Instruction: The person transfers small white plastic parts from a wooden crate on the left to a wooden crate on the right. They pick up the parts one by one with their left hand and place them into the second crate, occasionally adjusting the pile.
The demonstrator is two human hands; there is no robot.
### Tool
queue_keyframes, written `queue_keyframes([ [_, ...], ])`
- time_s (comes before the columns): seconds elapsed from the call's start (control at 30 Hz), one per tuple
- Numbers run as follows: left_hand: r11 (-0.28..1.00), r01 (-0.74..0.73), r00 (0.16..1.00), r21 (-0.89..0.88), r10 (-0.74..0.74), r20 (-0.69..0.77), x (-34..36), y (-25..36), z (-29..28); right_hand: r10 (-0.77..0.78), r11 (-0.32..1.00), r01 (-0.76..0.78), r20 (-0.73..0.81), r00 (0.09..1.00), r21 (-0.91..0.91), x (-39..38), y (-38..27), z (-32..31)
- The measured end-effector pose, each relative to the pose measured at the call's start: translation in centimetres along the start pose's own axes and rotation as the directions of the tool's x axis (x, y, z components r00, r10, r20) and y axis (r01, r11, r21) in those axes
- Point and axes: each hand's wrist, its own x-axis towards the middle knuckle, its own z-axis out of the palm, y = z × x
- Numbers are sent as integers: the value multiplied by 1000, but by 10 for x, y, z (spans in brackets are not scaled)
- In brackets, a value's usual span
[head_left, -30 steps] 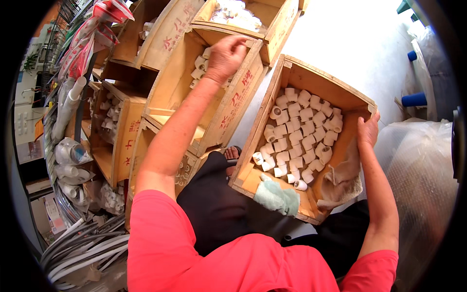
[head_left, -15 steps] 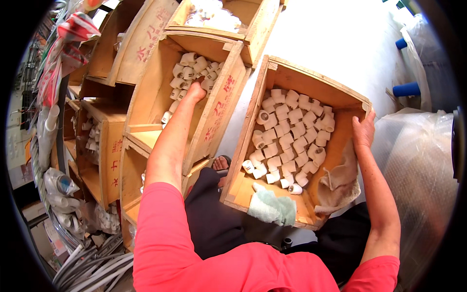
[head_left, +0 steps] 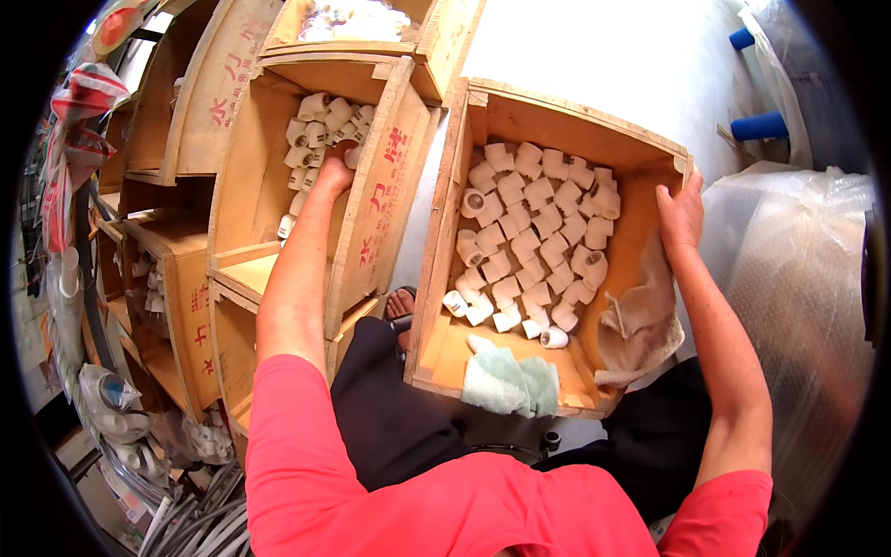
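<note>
White elbow pipe fittings (head_left: pixel 536 243) lie packed side by side on the floor of a tilted wooden crate (head_left: pixel 432 269) in front of me. My right hand (head_left: pixel 683 212) grips the crate's right wall, with its thumb on the inner side. On the left, my left hand (head_left: pixel 336 174) reaches into another wooden bin (head_left: pixel 379 200). It is at a heap of similar white pipe fittings (head_left: pixel 314 139), and its fingers are mostly hidden there. A pale green cloth (head_left: pixel 510 382) hangs over the crate's near edge, and a beige cloth (head_left: pixel 640 330) covers its near right corner.
More wooden bins (head_left: pixel 172 269) stand stacked on the left, some with white fittings. An upper bin (head_left: pixel 422 58) holds bagged white pieces. Bundled pipes and cables (head_left: pixel 200 501) are at the lower left. Clear plastic wrapping (head_left: pixel 789 260) covers something large at the right.
The whole view has shifted, so the bins and the crate appear farther left and slightly higher. My left hand stays in the left bin and my right hand stays on the crate wall.
</note>
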Motion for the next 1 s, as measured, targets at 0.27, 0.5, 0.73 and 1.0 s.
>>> queue_keyframes([
  [0.27,954,29,978,299,34,-204,-37,47,-8,42,999,-43,32,999,8,-1,-4,-1],
  [0.5,970,-165,930,-176,94,-356,-43,96,-34,35,998,-36,37,999,47,-3,-4,-3],
  [0.73,891,-442,881,-101,411,-234,-111,235,-28,75,997,-73,75,994,-33,-2,-9,-9],
  [1.0,654,-731,676,195,654,340,-180,339,50,68,998,-70,109,992,10,-2,-11,-10],
])
